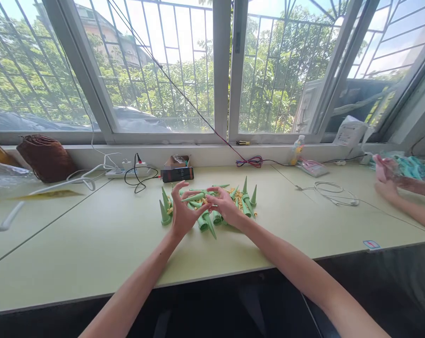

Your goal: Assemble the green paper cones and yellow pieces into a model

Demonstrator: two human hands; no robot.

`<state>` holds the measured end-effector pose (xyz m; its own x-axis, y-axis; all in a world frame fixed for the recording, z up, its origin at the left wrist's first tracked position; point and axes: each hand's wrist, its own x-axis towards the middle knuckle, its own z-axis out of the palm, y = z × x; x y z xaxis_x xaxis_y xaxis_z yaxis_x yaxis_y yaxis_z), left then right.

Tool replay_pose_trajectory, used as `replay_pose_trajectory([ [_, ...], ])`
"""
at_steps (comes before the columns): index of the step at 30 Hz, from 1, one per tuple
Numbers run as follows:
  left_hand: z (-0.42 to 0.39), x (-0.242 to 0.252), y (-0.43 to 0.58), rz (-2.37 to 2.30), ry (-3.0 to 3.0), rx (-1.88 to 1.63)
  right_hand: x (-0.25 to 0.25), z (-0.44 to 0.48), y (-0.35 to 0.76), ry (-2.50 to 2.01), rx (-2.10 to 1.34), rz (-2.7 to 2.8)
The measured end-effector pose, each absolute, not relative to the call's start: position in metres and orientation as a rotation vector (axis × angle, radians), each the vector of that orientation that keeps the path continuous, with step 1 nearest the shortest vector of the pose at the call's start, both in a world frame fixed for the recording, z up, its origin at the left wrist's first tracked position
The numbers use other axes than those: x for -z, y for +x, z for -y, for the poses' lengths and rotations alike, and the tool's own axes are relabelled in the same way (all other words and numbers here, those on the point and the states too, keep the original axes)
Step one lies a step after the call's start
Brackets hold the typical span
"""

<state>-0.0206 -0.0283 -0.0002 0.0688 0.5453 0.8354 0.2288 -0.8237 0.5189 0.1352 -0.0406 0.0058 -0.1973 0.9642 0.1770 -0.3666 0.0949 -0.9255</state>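
Note:
A heap of several green paper cones [212, 218] with small yellow bits among them lies on the pale green table [92, 244]. Over the heap, my left hand [182, 211] and my right hand [226, 206] face each other. Both pinch the same green cone [195, 197], which lies level between their fingertips. The left hand's other fingers are spread. Some cones stand upright at the heap's edges.
A black phone [177, 174] leans on a small box behind the heap. A white power strip [126, 171] and cables lie at the left, a brown bag [46, 157] farther left, white earphones [335, 192] at the right. Another person's hands [388, 180] work at the far right.

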Motion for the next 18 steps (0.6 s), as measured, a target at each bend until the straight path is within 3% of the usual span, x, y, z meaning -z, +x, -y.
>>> replay_pose_trajectory([
  [5,0.0255,-0.0001,-0.0203,-0.812,2.084,-1.942,-0.0063,0.0407,0.1363,-0.64,-1.526,1.067],
  [10,0.0257,-0.0039,-0.0215,-1.144,2.209,-2.21,-0.0054,0.0385,0.1362,-0.588,-1.536,1.029],
  [18,0.0289,-0.004,-0.0243,-1.298,2.368,-2.146,-0.0083,0.0412,0.1349,-0.723,-1.35,1.135],
])
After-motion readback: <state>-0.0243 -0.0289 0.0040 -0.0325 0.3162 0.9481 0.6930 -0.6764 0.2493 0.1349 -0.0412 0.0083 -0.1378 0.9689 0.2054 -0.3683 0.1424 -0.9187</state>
